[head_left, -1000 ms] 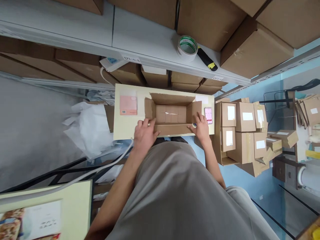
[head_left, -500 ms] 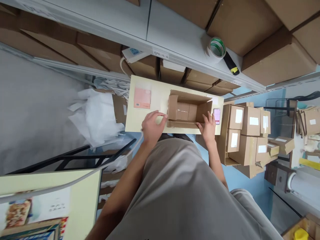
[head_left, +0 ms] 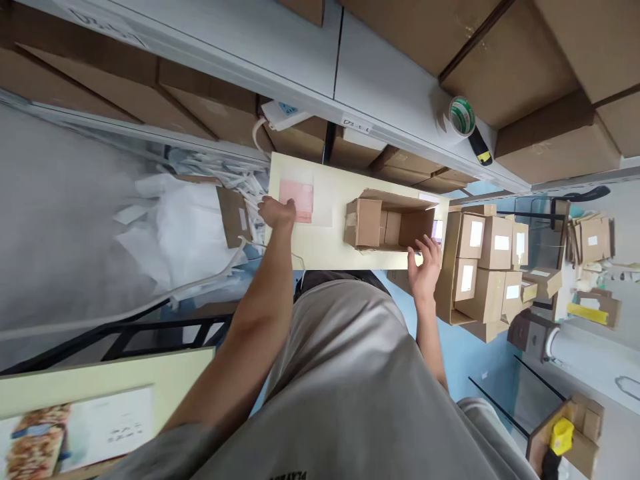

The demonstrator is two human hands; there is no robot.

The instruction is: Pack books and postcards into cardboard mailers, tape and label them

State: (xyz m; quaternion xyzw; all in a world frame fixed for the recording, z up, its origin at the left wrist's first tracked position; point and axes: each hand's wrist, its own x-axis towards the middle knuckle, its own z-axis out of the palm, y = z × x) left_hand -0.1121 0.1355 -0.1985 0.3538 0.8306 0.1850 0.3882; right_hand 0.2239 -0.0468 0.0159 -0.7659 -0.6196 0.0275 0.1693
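My left hand [head_left: 278,212] hovers at the left end of the pale yellow tabletop [head_left: 330,257], partly over a pink booklet [head_left: 299,198]. Its fingers point left, loosely bent and apart, with nothing visible in them. Beside the near right corner of an open cardboard box [head_left: 367,223] is my right hand [head_left: 425,267], its fingers spread; whether they touch the box is unclear. The inside of the box shows brown cardboard walls and flaps. Part of a phone [head_left: 437,230] shows beyond my right fingers.
White packing material [head_left: 185,233] is heaped left of the tabletop. Labelled cartons [head_left: 480,267] are stacked to the right. A shelf overhead carries boxes, a tape roll [head_left: 461,117] and a black-and-yellow cutter [head_left: 480,147]. A pale cable [head_left: 210,279] runs at the left.
My left hand has left the box's left side and moved left past the pink booklet. My right hand stays near the box's right corner. The camera view has shifted.
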